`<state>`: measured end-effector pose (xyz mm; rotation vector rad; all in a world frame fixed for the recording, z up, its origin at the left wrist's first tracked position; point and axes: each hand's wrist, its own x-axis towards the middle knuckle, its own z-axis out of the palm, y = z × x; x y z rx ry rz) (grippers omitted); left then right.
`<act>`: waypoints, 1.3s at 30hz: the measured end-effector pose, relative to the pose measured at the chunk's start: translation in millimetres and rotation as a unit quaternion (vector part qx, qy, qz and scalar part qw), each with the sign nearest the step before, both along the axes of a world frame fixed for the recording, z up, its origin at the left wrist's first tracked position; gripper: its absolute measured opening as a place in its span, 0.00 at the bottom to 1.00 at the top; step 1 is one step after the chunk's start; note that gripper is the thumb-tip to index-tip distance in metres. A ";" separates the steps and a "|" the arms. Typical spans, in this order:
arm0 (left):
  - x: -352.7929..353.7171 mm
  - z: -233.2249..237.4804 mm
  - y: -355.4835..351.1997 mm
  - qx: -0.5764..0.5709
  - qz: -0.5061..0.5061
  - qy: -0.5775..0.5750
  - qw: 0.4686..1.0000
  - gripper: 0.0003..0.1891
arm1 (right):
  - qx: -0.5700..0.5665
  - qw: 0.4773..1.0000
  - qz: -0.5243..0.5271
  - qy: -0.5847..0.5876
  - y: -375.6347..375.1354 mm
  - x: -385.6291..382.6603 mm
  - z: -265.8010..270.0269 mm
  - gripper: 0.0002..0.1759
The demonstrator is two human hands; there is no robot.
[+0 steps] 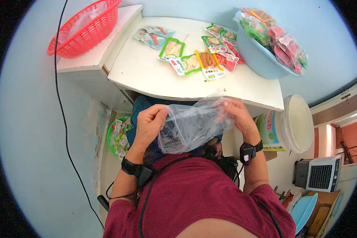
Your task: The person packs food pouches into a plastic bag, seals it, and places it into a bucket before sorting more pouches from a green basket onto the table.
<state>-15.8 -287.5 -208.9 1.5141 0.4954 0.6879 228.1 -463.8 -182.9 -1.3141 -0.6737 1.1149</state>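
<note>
A clear plastic bag (192,126) is stretched between my two hands, just in front of the table's near edge and above my lap. My left hand (151,121) pinches the bag's upper left corner between thumb and fingers. At the other side my right hand (236,115) grips the bag's gathered right part, some fingers showing through the film. On the white table (146,77) ahead lie several food packets: a green-edged packet (172,48), an orange-edged packet (208,62), blue-grey packets (150,36) and red packets (227,59).
A blue basin (254,55) heaped with packets stands on the table's right. A red basket (92,33) with clear plastic inside sits at the left. Below are a green basket (112,146) of packets and a white bucket (275,129). A black cable (61,107) hangs at the left.
</note>
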 end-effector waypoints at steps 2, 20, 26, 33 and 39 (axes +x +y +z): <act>-1.0 3.6 0.4 0.003 -0.027 0.022 0.999 0.10 | -0.018 1.000 0.010 -0.019 1.2 -2.6 0.9 0.13; -7.4 3.6 2.6 0.004 -0.047 0.059 0.997 0.09 | -0.029 0.981 0.012 -0.191 3.1 -7.2 -6.0 0.06; -14.1 2.1 3.8 0.000 -0.057 0.063 0.996 0.09 | 0.071 0.976 -0.131 -0.157 11.1 -13.6 -17.3 0.05; -12.5 -6.4 7.7 0.024 0.019 0.031 0.999 0.09 | 0.074 0.981 -0.171 -0.054 14.1 -22.1 -4.2 0.06; -13.3 -0.5 8.4 0.007 0.019 0.003 1.000 0.10 | 0.063 0.978 -0.169 -0.103 18.0 -22.0 -4.0 0.07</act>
